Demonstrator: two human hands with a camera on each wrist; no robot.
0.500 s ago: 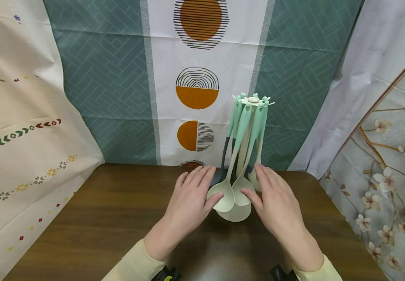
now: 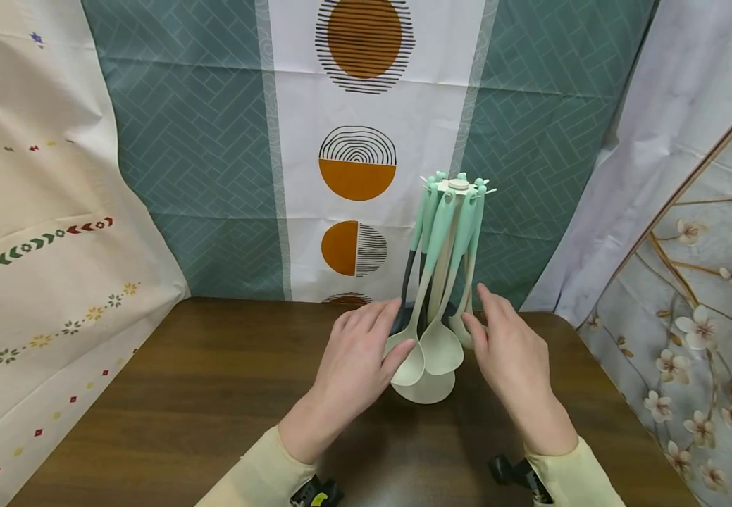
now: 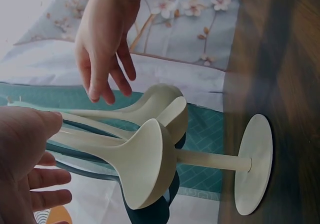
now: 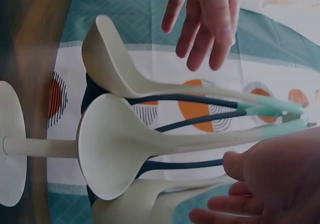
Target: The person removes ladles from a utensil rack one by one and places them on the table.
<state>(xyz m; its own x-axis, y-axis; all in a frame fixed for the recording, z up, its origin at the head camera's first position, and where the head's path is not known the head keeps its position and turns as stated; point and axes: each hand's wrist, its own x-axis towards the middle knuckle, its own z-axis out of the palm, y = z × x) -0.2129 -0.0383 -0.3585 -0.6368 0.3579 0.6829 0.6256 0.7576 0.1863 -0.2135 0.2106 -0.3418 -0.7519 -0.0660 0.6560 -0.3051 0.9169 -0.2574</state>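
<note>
A utensil stand with a round cream base (image 2: 425, 389) and a central post stands on the brown table. Cream ladles (image 2: 442, 346) and dark-headed utensils (image 4: 185, 163) hang around it by mint-green handles (image 2: 439, 229). My left hand (image 2: 356, 355) is held at the left of the stand, fingers extended, holding nothing. To the right of it my right hand (image 2: 513, 348) hovers with loosely bent fingers, also holding nothing. Both wrist views show a gap between the hands and the utensils. The dark utensils' heads are mostly hidden behind the ladles.
The wooden table (image 2: 213, 394) stretches to both sides of the stand. Behind it hangs a teal and white cloth (image 2: 213, 176) with orange circles. A cream cloth (image 2: 55, 303) hangs at the left, a flowered one (image 2: 689, 352) at the right.
My right hand has shifted outward to the right, away from the ladles. My left hand has moved slightly right. The utensil stand stays in place.
</note>
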